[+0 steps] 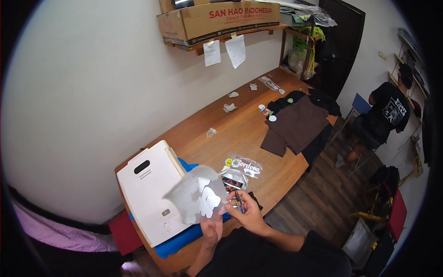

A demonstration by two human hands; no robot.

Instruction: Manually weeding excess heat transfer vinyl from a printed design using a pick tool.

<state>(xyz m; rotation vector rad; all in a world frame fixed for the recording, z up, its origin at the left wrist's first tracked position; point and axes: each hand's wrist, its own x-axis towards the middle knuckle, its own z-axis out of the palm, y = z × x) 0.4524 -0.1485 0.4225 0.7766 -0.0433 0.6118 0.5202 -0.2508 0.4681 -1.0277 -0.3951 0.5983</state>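
My left hand [211, 231] grips the lower edge of a curled, translucent transfer film sheet [184, 194], which bears white printed shapes [210, 199]. In my right hand [251, 216] is a pair of scissors [239, 199], held close to the sheet's right edge. Whether the blades touch the film is too small to tell. Just beyond my hands, several cut transfer pieces [248, 166] and a film piece with a dark picture [233, 183] lie on the wooden table [194, 131].
A white lidded machine [150, 189] stands at the left over blue cloth [173, 246]. Film scraps [229, 107] dot the table's far side. Brown and black shirts [302, 122] lie at the right. Above hangs a shelf with a cardboard box [221, 23]. A person [387, 111] sits far right.
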